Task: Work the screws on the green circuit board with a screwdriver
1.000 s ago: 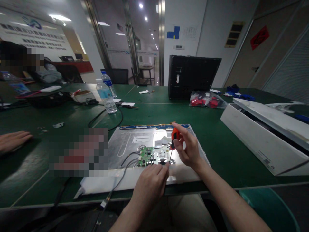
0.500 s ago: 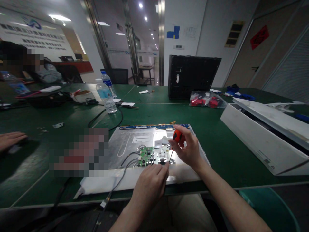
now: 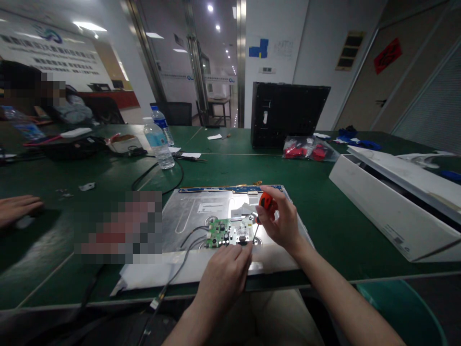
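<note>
Beside the circuit board (image 3: 220, 230), right: screwdriver (image 3: 265, 200) grasped by right hand (image 3: 282, 222), tip indistinct. Near edge: left hand (image 3: 226, 270), grip I cannot tell. Beneath: metal panel (image 3: 189, 204), green table (image 3: 219, 169). Beyond: glass doors (image 3: 173, 57).

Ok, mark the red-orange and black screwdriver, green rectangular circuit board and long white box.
Red-orange and black screwdriver (image 3: 265, 201): head view, on the handle.
Green rectangular circuit board (image 3: 229, 231): head view, middle of its upper face.
Long white box (image 3: 387, 211): head view, on its side wall.
</note>
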`<state>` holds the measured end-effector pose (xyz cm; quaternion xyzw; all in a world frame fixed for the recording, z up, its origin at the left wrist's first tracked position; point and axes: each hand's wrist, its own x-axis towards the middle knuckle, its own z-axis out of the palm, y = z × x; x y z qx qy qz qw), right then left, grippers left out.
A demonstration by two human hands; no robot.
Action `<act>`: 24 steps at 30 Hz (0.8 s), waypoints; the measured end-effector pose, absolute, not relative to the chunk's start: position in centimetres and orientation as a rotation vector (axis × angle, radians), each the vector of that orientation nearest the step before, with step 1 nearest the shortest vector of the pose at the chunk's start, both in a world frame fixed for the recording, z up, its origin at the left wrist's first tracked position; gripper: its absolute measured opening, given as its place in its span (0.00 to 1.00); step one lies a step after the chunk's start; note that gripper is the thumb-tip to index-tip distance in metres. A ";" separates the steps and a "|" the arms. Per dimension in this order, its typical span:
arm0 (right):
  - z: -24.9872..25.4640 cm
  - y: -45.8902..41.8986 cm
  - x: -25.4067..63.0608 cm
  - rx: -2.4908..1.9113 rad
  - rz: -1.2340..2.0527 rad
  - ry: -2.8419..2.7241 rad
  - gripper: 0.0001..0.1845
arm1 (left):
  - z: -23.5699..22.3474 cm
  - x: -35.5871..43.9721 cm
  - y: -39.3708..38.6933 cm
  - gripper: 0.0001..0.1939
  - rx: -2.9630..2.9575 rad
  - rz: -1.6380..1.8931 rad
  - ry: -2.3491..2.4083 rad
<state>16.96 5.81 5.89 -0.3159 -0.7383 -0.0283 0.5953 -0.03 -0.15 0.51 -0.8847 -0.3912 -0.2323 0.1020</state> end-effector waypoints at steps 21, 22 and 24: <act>5.8 5.9 16.9 -0.739 -0.051 -1.727 0.19 | 0.7 0.0 -0.3 0.14 -2.603 -0.705 -1.156; 5.8 5.9 16.9 -0.733 -0.037 -1.736 0.19 | 0.7 0.1 -0.3 0.13 -2.603 -0.704 -1.158; 5.8 5.8 17.0 -0.716 0.020 -1.760 0.20 | 0.8 0.1 -0.3 0.13 -2.605 -0.689 -1.172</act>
